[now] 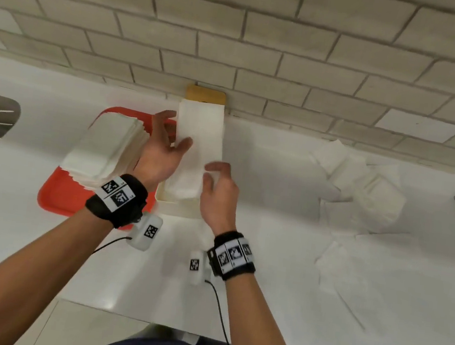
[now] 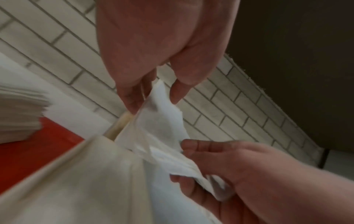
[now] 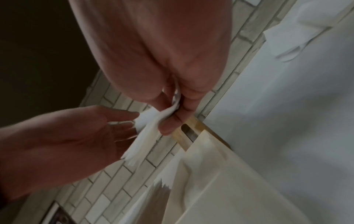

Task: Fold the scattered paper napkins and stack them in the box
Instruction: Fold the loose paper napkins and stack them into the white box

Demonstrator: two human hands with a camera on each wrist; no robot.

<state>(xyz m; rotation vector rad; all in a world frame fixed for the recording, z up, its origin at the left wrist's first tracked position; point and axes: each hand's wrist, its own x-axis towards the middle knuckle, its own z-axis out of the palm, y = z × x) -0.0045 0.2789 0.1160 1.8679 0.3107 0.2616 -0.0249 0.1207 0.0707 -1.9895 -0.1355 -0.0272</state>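
Holding one folded napkin (image 1: pixel 199 137) over the box (image 1: pixel 176 199), we are mid-task. Our right hand (image 1: pixel 218 197) is pinching its near end; our left hand (image 1: pixel 162 149) is keeping relaxed fingers at its far edge, thumb touching it. We are seeing a stack of napkins (image 1: pixel 104 150) sitting on the red tray (image 1: pixel 52 198) and loose napkins (image 1: pixel 363 190) lying on the surface (image 1: pixel 262 292) to the right, so several are waiting. Box fill is hidden.
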